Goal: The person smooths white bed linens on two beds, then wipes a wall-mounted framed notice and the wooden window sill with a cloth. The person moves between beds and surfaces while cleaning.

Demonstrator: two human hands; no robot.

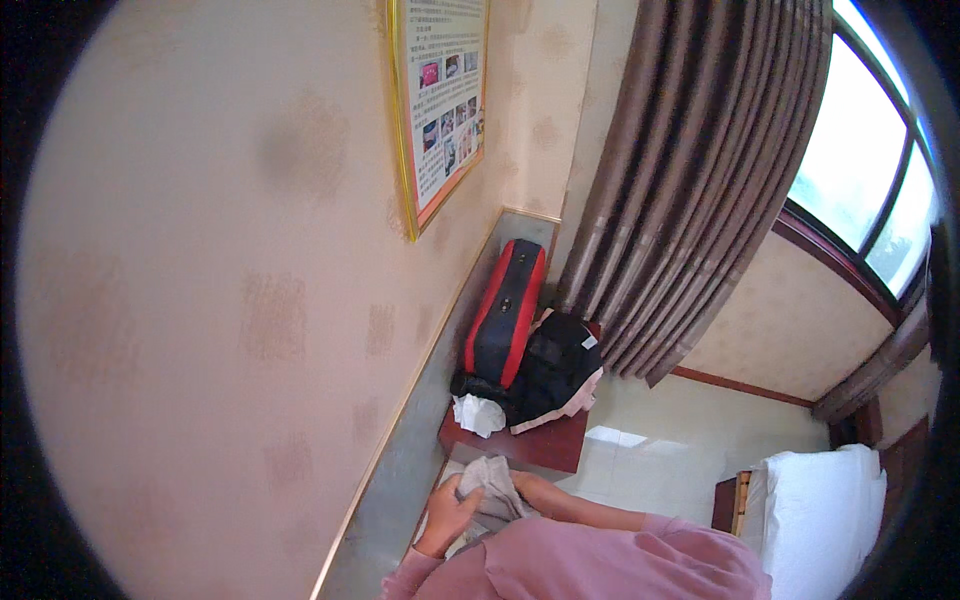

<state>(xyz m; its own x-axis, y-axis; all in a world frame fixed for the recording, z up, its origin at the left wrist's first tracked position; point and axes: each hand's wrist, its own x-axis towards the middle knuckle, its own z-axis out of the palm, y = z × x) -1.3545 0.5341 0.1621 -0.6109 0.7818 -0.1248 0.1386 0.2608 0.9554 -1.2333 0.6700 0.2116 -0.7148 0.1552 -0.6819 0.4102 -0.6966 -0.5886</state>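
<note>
A crumpled grey-beige cloth (491, 491) is held up low in the picture, in front of my body in its pink top. My left hand (450, 511) grips its left side, with the thumb lying over the fabric. At the cloth's right edge is my right hand (522, 486), its fingers mostly hidden by the folds. Just beyond stands a low dark-red wooden cabinet (555, 446). On it lie a crumpled white cloth or tissue (480, 415), a black garment with pink edging (559, 360) and a red-and-black case (510, 307).
A framed poster (446, 112) bearing writing and pictures hangs on the patterned wall (187, 262) to the left. A long brown curtain (697, 172) hangs beside a window (847, 142). At lower right, white bedding (817, 510) lies by a wooden edge, over a pale tiled floor (660, 420).
</note>
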